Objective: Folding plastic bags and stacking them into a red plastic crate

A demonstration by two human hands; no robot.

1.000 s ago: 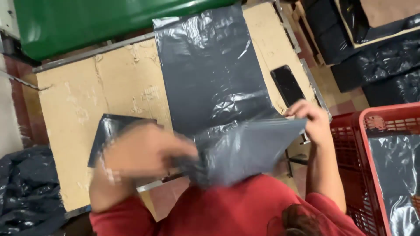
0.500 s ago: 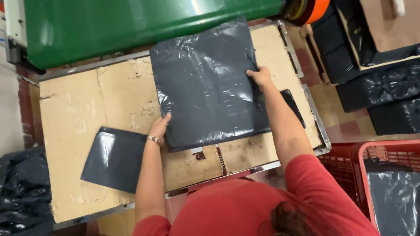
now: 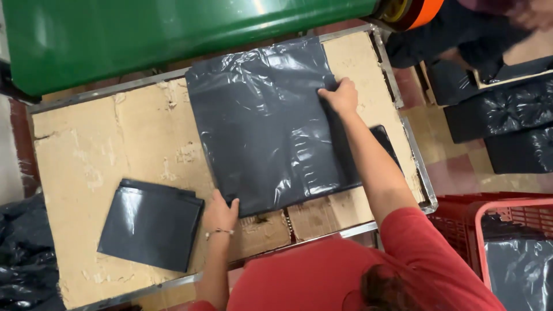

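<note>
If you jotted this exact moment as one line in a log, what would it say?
left hand: flat on near corner of grey plastic bag | right hand: pressing bag's far right | folded bags: beside left hand

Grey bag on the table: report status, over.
Left hand flat at near-left corner, right hand at far-right edge. Grey bag spread flat. Folded stack lies clear, left.

packing workshop | green machine (image 3: 173, 34) | worn cardboard-topped table (image 3: 86, 173) | stacked grey plastic bags (image 3: 151, 224) | red crate (image 3: 507, 230)
</note>
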